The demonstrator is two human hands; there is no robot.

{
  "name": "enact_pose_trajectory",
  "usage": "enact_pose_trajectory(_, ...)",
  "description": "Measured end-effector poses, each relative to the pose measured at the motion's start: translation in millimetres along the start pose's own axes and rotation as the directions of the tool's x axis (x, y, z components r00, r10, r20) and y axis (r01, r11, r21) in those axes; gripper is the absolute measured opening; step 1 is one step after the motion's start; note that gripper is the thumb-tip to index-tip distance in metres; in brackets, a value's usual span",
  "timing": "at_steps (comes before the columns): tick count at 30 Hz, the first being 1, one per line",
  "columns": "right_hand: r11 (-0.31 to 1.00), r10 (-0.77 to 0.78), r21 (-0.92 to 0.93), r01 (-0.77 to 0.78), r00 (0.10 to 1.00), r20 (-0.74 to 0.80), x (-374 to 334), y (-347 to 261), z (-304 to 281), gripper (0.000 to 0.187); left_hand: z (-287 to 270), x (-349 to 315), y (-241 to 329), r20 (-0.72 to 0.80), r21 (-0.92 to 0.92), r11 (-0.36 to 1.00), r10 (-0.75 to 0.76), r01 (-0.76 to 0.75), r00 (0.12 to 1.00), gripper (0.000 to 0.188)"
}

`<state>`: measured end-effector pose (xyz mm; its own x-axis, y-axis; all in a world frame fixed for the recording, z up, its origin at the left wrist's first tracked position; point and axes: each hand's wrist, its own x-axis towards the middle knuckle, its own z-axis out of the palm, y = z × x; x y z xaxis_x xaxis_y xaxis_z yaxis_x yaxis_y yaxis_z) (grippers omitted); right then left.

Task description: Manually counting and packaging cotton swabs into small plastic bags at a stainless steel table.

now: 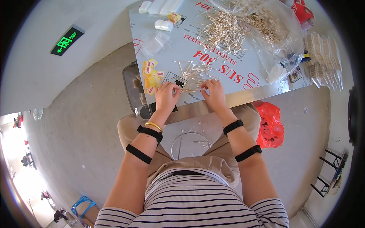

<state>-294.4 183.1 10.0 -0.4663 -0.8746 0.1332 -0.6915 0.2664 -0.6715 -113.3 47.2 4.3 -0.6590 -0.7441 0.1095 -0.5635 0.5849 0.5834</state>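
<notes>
A few cotton swabs (191,90) lie crosswise between my hands at the near edge of the table. My left hand (165,95) has its thumb and fingers drawn together at their left ends. At the right ends, my right hand (214,93) is curled, its fingertips closed on the swabs. Just beyond my fingers, more loose swabs (197,70) are scattered at various angles. A large heap of cotton swabs (225,33) spreads farther back, beside a clear plastic bag (279,49) with more swabs inside. Small yellow labels (151,78) lie left of my left hand.
White wrapped packs (164,25) stand at the table's far left, near clear bags (155,43). Filled swab packs (325,57) are stacked at the right. A grey bin (133,87) sits under the left edge; a red bag (270,125) is on the floor at right.
</notes>
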Motion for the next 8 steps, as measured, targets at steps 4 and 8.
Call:
enact_pose_trajectory(4, 0.997, -0.072, 0.007, 0.072, 0.997, 0.016, -0.8, -2.0, 9.9, 0.019, -6.8, 10.5, -1.8, -0.007, 0.078, 0.997, 0.011, -0.011, 1.000, 0.009)
enact_pose_trajectory(8, 0.999, -0.041, 0.016, 0.041, 0.998, 0.042, -0.5, -13.8, 14.9, 0.020, -13.9, 15.9, -2.2, 0.037, 0.110, 0.994, -0.017, 0.012, 0.999, 0.008)
